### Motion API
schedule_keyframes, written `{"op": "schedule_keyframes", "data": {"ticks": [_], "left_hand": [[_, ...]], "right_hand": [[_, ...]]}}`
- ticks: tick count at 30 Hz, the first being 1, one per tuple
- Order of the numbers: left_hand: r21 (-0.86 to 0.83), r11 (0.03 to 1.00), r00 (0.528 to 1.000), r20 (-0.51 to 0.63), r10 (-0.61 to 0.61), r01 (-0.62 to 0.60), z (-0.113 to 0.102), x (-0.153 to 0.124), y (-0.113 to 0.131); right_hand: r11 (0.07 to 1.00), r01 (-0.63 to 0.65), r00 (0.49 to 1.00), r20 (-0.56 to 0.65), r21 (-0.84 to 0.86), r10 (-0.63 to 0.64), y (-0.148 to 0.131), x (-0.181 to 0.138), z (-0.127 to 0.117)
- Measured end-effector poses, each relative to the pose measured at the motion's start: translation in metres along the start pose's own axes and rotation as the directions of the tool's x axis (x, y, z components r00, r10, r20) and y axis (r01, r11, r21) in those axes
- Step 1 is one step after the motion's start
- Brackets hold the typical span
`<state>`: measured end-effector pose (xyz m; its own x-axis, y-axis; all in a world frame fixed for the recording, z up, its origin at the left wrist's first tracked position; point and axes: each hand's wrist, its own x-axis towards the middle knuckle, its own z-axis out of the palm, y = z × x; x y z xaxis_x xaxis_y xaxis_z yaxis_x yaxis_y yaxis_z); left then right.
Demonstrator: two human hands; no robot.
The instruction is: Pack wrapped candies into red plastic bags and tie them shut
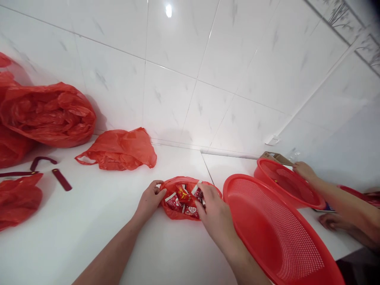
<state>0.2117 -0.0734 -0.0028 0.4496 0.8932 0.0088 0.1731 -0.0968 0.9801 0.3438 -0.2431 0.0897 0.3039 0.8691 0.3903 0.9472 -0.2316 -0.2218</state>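
A red plastic bag (175, 215) lies spread at its mouth on the white table, with several small red candy packets (183, 193) inside. My left hand (151, 198) pinches the left edge of the bag's rim between thumb and fingers. Over the right side of the opening, my right hand (212, 204) is closed on a red and white candy packet (197, 191). Its fingertips partly cover that packet and those beneath. Close by my right forearm stands a large red plastic basket (258, 221) with perforated sides.
At the left are bulky red bags (50, 114), a flatter red bag (121, 148) and dark red straps (61, 179). Another red basket (287, 182) stands at right, where another person's hand (305, 171) reaches over its rim. A tiled wall (178, 79) bounds the white table (97, 206).
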Motion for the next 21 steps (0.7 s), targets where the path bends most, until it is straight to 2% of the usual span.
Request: {"op": "schedule_keyframes", "data": {"ticks": [3,6,10,14,17,21], "left_hand": [[0.021,1.000,1.000,0.015,-0.008,0.008,-0.001,0.000,0.000],[0.042,0.999,1.000,0.027,-0.007,0.006,-0.002,0.000,0.000],[0.039,0.999,1.000,0.027,-0.011,0.010,-0.002,0.001,-0.001],[0.061,0.998,1.000,0.014,-0.010,0.009,0.000,0.000,0.001],[0.162,0.987,0.997,-0.072,0.032,-0.019,0.002,-0.002,0.003],[0.353,0.935,0.969,-0.214,0.122,-0.039,-0.003,-0.005,0.006]], "right_hand": [[0.996,-0.077,0.997,0.008,-0.037,0.077,0.007,0.010,0.021],[0.993,-0.119,0.991,-0.051,0.024,0.120,0.010,0.000,0.032],[0.973,-0.198,0.970,-0.122,0.122,0.212,0.022,-0.040,0.053],[0.906,-0.347,0.908,-0.153,0.241,0.389,0.038,-0.082,0.082],[0.837,-0.420,0.872,-0.098,0.351,0.479,0.044,-0.092,0.092],[0.763,-0.402,0.853,-0.095,0.506,0.513,0.046,-0.071,0.089]]}}
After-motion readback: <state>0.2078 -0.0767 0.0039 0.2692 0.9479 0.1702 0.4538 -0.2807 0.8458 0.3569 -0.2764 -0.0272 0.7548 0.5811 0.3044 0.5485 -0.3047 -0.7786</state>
